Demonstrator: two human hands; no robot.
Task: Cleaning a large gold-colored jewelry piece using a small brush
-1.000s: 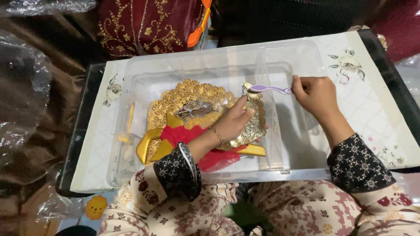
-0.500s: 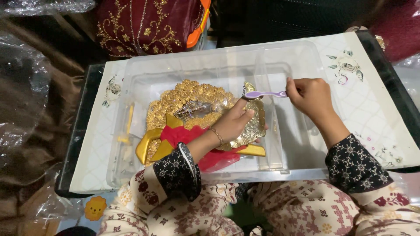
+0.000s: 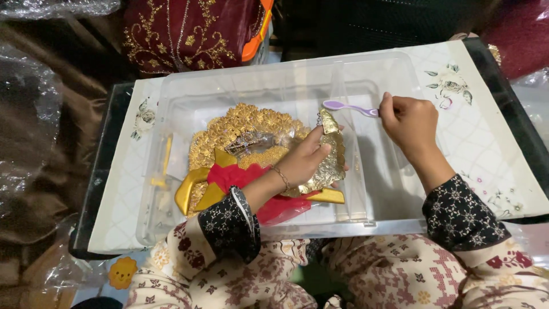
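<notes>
This looks like a home, worked in from the floor or a low seat rather than at a fitted workstation. A clear plastic tub [image 3: 274,86] sits on a floral-printed white tray [image 3: 486,143] across the person's lap, over patterned house clothes [image 3: 366,274]. Behind it lies a maroon cloth with gold embroidery [image 3: 183,28], and crinkled clear plastic wrapping [image 3: 28,114] is heaped on brown fabric at the left. A small yellow flower-shaped toy [image 3: 123,273] lies near the knee.
</notes>
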